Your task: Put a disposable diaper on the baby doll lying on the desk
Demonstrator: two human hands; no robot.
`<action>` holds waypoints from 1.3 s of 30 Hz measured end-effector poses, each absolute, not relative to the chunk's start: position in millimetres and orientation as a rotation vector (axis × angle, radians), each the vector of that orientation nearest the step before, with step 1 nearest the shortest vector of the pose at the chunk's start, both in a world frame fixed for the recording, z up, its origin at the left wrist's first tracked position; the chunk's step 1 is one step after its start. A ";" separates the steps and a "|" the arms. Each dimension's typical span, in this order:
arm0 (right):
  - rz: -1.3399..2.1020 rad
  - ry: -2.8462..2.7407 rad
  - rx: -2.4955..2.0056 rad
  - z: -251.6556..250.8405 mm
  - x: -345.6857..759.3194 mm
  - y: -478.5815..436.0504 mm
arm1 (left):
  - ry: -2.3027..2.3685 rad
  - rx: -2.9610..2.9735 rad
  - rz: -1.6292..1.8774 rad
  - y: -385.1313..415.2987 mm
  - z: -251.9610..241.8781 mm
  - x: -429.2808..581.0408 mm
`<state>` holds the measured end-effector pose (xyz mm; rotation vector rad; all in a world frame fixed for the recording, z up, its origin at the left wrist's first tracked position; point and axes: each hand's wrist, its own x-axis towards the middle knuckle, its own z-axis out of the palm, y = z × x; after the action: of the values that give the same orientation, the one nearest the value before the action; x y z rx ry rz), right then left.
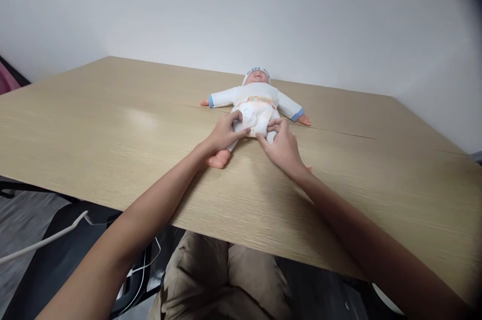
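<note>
Two bare hands at the lower front of a white diaper, one to either side, both touching. Left hand at the left edge, thumb stretched toward the middle, forefinger bent above, a gap between the two; cannot tell about any pinch on the material. Right hand at the opposite edge, thumb tip low near the crotch, fingers curled higher up against the side, thumb and forefinger apart; cannot tell there either about a hold on the padding. Diaper over the hips of a doll, orange print along the waistband, creases down the front. Doll flat on its back on a wood-grain table, head toward a pale wall, arms flung wide. White top with blue cuffs, white cap with blue lettering. One bare foot beside the left wrist, only a bit of the other past the right wrist. Below the near edge, brown trousers; to the left, a black chair with a white bar across. At the far left, something pink, too cut off to make out
</note>
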<state>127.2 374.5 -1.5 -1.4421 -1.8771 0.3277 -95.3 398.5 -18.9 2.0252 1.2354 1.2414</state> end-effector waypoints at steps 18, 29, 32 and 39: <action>0.358 -1.684 -1.514 0.0 129.5 373.0 | 1.512 1.629 1.341 395.9 -25.6 -79.2; 0.346 -1.730 -1.566 2.7 131.0 371.1 | 1.394 1.505 1.313 392.1 -23.0 -84.5; 0.372 -1.704 -1.559 1.9 132.6 371.6 | 1.390 1.411 1.364 391.4 -22.6 -83.7; 0.390 -1.764 -1.538 6.3 137.7 367.6 | 1.410 1.390 1.245 380.6 -13.0 -83.6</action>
<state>137.7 367.6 6.3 -1.5384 -1.7641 0.3898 -83.6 380.6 -13.0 1.3898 1.4097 1.2446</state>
